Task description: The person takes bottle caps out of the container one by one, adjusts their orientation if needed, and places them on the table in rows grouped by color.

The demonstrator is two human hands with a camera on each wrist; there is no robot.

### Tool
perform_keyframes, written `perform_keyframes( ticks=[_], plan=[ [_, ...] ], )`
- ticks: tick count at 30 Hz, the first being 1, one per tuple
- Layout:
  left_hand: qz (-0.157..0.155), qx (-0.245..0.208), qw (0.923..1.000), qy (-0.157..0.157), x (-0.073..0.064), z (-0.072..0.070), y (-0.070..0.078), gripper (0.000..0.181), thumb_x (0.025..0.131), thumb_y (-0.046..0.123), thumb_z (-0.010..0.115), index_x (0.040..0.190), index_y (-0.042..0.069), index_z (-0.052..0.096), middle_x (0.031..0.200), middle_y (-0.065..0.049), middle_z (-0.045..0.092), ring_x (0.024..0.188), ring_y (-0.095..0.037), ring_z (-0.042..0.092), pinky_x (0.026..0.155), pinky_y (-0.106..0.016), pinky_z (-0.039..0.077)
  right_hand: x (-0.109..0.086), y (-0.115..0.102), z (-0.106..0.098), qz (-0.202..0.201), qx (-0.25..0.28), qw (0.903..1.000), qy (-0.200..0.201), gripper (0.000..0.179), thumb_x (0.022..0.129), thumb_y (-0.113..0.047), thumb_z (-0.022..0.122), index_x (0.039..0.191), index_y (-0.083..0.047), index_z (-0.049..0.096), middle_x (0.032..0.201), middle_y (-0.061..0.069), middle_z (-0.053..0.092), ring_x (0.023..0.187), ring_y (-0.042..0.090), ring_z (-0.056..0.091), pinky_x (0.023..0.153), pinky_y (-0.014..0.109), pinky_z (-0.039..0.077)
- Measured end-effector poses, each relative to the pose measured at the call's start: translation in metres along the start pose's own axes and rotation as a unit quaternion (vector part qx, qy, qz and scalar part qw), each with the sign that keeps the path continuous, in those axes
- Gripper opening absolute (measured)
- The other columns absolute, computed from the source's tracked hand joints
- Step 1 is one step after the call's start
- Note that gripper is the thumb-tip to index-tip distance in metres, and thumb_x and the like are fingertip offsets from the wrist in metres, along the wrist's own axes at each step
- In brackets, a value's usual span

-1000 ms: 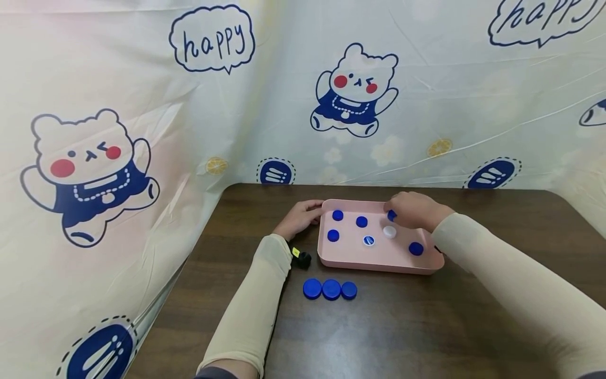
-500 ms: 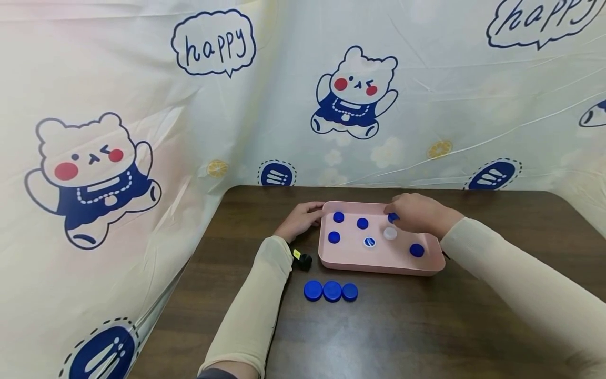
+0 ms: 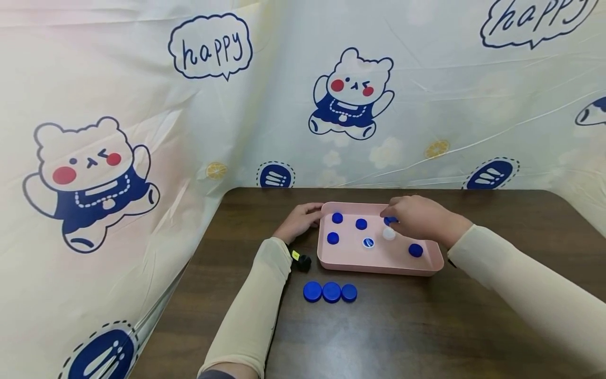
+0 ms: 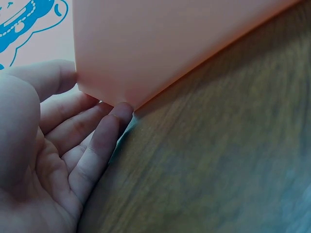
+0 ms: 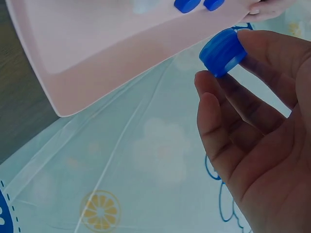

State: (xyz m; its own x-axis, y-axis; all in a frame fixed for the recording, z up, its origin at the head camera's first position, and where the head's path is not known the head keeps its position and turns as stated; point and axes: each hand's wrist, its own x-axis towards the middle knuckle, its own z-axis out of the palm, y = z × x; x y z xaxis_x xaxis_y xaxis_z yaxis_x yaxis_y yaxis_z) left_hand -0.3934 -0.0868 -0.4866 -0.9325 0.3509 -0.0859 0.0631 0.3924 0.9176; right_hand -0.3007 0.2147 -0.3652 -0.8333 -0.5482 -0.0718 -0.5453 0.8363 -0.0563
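My right hand (image 3: 419, 217) pinches a blue bottle cap (image 5: 223, 52) between thumb and fingertips. The cap is tilted, its open side partly showing in the right wrist view. It is over the back of the pink tray (image 3: 379, 266), just behind a white cap (image 3: 389, 233). In the left wrist view my left hand (image 4: 58, 141) touches the tray's outer corner with thumb and fingertips. Inside the tray lie several blue caps, such as one (image 3: 361, 224) in the middle and one (image 3: 415, 250) at the right, plus a cap with a blue-and-white top (image 3: 368, 242).
Three blue caps (image 3: 331, 292) form a touching row on the brown table (image 3: 379, 337) in front of the tray. A small black device with a yellow tag (image 3: 302, 261) is at my left wrist. A printed cloth (image 3: 426, 95) hangs behind the table.
My right hand has drawn slightly toward me with the blue cap, nearer the white cap, and its wrist has swung right. My left hand stays at the tray's corner.
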Motion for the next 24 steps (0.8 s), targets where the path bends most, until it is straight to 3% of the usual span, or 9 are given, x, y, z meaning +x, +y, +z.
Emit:
perform_keyframes(
  ticks=[15, 24],
  plan=[
    [0.001, -0.01, 0.9999, 0.006, -0.001, 0.002, 0.0, 0.039, 0.098, 0.027, 0.059, 0.135, 0.017, 0.059, 0.114, -0.001, 0.065, 0.094, -0.018, 0.065, 0.082, -0.034, 0.054, -0.02, -0.019, -0.001, -0.062, -0.016, 0.997, 0.044, 0.029, 0.087, -0.016, 0.075, 0.115, -0.01, 0.074, 0.103, 0.007, 0.065, 0.09, 0.021, 0.064, 0.077, 0.036, 0.057],
    [0.011, -0.021, 0.9997, 0.007, 0.0, 0.001, -0.002, 0.038, 0.098, 0.025, 0.059, 0.134, 0.015, 0.06, 0.114, -0.002, 0.065, 0.094, -0.019, 0.065, 0.082, -0.034, 0.054, -0.021, -0.019, 0.007, -0.159, -0.067, 0.9779, 0.118, 0.026, 0.08, -0.019, 0.081, 0.105, -0.013, 0.077, 0.089, 0.0, 0.065, 0.08, 0.012, 0.062, 0.07, 0.027, 0.054]
  ],
)
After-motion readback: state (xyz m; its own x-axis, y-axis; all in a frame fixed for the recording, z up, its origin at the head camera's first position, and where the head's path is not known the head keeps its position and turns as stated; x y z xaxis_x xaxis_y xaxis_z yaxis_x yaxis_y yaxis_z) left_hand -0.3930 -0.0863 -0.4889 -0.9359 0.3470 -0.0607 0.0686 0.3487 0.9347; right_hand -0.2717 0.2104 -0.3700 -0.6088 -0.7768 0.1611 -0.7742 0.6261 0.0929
